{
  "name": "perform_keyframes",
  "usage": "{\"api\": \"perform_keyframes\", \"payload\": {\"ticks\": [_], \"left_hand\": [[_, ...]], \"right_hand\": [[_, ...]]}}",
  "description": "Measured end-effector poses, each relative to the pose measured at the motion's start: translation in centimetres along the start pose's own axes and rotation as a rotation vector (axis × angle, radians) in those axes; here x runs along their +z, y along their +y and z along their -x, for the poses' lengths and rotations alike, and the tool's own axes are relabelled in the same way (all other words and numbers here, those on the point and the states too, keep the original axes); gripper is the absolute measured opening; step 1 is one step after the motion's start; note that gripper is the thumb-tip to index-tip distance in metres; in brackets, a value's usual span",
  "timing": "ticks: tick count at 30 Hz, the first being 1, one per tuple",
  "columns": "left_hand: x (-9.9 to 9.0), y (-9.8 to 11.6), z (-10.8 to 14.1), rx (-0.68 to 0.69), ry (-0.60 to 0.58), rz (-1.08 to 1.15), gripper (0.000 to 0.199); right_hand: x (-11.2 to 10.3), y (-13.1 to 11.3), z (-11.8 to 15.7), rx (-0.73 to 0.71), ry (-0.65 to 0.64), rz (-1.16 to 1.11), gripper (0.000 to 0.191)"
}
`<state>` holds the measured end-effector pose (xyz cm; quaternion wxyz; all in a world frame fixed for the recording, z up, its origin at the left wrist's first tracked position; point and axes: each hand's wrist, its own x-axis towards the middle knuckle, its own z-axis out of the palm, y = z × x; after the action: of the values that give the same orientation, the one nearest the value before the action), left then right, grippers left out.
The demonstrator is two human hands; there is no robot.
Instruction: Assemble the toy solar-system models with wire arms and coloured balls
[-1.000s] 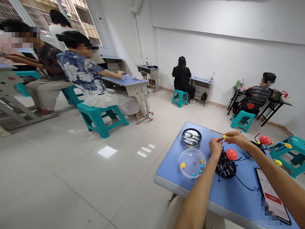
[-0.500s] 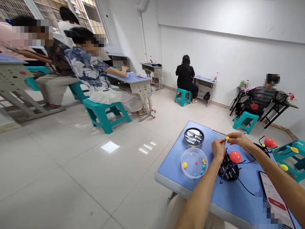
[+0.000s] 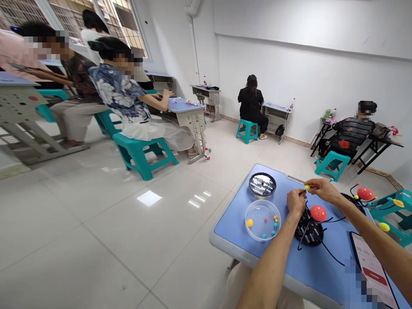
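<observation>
My right hand (image 3: 325,191) pinches a small yellow ball (image 3: 307,187) at its fingertips. My left hand (image 3: 296,203) is curled close beside that ball, and I cannot tell whether it holds anything. Just below my hands lies a black perforated disc (image 3: 309,229) with thin black wires and a red ball (image 3: 318,213). A clear round dish (image 3: 263,220) holds several small coloured balls. Behind it stands a black round lid (image 3: 262,184). A second red ball (image 3: 366,193) sits on wires at the far right.
Everything lies on a blue desktop (image 3: 231,231), with a phone timer (image 3: 371,270) near its right edge. A teal stool (image 3: 391,212) and a yellow disc (image 3: 384,226) are at the right. Several seated people work at desks farther off.
My view has swung slightly, shifting the room to the right in the picture. My hands remain together around the small yellow ball.
</observation>
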<state>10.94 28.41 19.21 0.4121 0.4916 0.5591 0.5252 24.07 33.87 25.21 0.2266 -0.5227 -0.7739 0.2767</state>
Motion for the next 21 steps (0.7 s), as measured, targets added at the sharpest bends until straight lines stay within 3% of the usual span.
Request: {"api": "perform_keyframes", "payload": {"ticks": [15,21], "left_hand": [[0.5,-0.7,-0.2,0.021,-0.001,0.062,0.026],[0.4,-0.5,-0.2,0.029,-0.022,0.039,0.027]], "right_hand": [[0.7,-0.7,1.2,-0.180,0.036,0.249,0.023],[0.6,-0.8,1.1,-0.187,-0.037,0.313,0.037]]}}
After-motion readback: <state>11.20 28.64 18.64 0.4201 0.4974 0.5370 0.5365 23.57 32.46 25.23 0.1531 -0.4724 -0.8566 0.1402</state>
